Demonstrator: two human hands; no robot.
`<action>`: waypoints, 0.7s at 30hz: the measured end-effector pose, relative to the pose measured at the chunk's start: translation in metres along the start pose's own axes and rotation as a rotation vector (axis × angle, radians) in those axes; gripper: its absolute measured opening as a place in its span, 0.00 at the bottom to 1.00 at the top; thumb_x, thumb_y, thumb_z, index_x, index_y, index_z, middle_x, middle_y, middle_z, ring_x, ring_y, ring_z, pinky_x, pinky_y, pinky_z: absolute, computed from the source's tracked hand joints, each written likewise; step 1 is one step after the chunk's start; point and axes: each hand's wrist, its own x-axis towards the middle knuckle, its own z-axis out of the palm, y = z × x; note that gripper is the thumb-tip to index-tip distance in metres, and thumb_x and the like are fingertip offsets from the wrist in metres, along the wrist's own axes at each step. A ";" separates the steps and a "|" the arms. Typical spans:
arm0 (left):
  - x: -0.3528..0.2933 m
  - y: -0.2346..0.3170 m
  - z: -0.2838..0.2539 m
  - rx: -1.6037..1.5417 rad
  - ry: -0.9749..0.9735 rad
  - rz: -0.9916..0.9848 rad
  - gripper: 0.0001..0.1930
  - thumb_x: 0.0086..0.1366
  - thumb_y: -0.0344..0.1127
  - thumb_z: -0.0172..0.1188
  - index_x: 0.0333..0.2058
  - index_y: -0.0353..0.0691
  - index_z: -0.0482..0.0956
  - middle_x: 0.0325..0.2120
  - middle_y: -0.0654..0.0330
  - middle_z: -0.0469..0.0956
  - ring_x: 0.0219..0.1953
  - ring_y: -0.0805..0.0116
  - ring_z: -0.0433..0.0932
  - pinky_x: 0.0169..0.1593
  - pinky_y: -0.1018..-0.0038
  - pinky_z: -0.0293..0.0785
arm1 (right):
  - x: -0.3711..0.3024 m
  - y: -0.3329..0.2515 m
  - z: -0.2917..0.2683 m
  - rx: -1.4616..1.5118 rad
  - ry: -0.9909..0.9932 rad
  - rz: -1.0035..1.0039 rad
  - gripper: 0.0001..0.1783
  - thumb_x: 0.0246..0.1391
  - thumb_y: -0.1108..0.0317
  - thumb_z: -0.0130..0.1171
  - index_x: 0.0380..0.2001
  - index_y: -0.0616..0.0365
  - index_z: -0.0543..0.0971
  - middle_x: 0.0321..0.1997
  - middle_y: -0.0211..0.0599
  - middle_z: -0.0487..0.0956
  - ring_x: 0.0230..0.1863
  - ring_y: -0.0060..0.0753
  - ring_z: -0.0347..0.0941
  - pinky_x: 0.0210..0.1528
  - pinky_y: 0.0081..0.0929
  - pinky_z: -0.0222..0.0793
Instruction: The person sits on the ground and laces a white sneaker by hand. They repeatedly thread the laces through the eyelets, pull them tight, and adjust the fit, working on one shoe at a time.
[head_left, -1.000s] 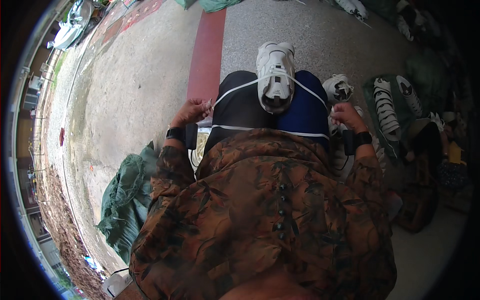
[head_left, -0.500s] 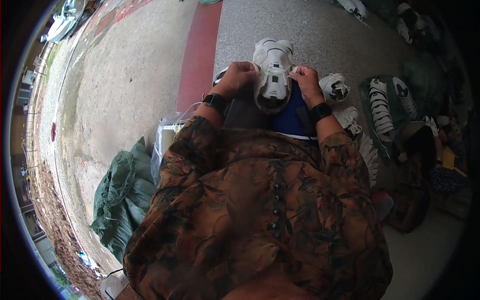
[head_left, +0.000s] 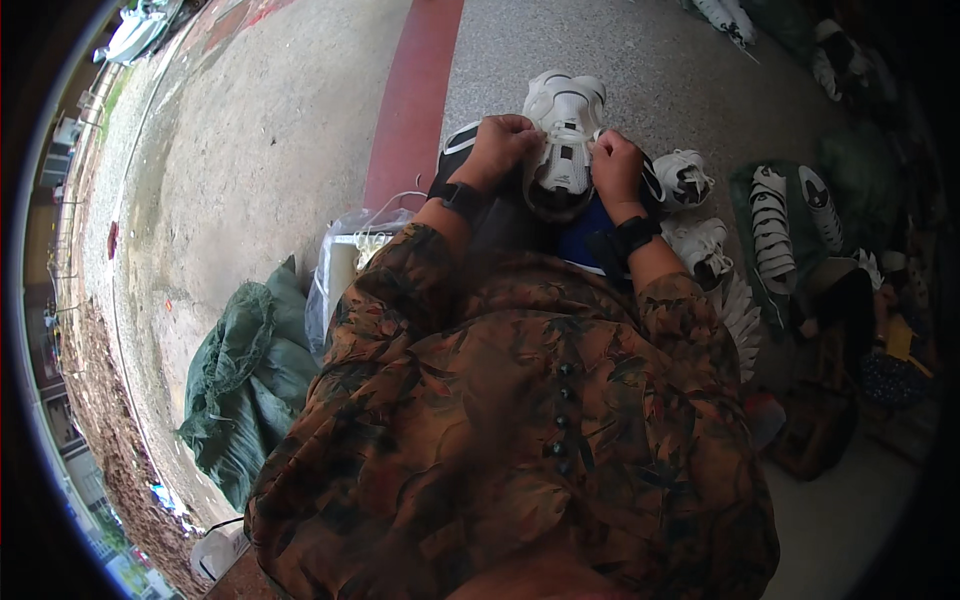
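A white sneaker (head_left: pixel 563 182) rests on my lap with its heel opening toward me and its toe pointing away. My left hand (head_left: pixel 502 148) is closed in a pinch at the left side of its lacing, on a white shoelace (head_left: pixel 546 139). On the opposite side, my right hand (head_left: pixel 617 172) is curled tight beside the eyelets, gripping the lace there; its fingertips are partly hidden. Each wrist wears a dark band.
Several white sneakers (head_left: pixel 684 180) stand to my right. Stacked white shoe parts (head_left: pixel 771 232) lie on green sacking further right, near another person's arm. At left are a plastic-lined box (head_left: pixel 340 262) with laces and a green sack (head_left: pixel 236 370).
My right hand has curled more tightly and lies closer against the sneaker. The whole scene has shifted a little to the right in view.
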 end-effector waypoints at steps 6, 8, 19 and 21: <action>0.006 -0.015 0.000 0.113 0.088 0.078 0.06 0.53 0.31 0.62 0.25 0.32 0.79 0.19 0.60 0.78 0.22 0.77 0.74 0.27 0.77 0.71 | -0.019 -0.031 -0.014 -0.257 -0.083 -0.178 0.08 0.45 0.71 0.56 0.28 0.63 0.71 0.26 0.50 0.74 0.30 0.55 0.72 0.32 0.45 0.67; 0.009 -0.022 0.002 0.137 0.111 0.106 0.07 0.53 0.33 0.62 0.26 0.34 0.79 0.19 0.59 0.78 0.22 0.74 0.75 0.28 0.75 0.71 | -0.022 -0.036 -0.016 -0.322 -0.106 -0.171 0.09 0.45 0.71 0.56 0.29 0.63 0.71 0.27 0.51 0.74 0.31 0.54 0.72 0.33 0.45 0.68; -0.009 -0.004 0.018 0.595 0.270 0.198 0.12 0.51 0.41 0.61 0.28 0.39 0.79 0.22 0.50 0.78 0.28 0.51 0.78 0.35 0.64 0.73 | -0.021 -0.009 -0.004 -0.072 -0.029 -0.092 0.05 0.45 0.72 0.52 0.25 0.63 0.73 0.26 0.57 0.72 0.30 0.59 0.69 0.33 0.47 0.65; -0.007 -0.006 0.017 0.611 0.254 0.240 0.12 0.50 0.42 0.61 0.27 0.39 0.79 0.22 0.49 0.78 0.29 0.51 0.78 0.35 0.63 0.73 | -0.021 -0.013 -0.006 -0.136 -0.034 -0.088 0.05 0.45 0.72 0.52 0.26 0.63 0.74 0.26 0.54 0.72 0.30 0.57 0.70 0.33 0.45 0.66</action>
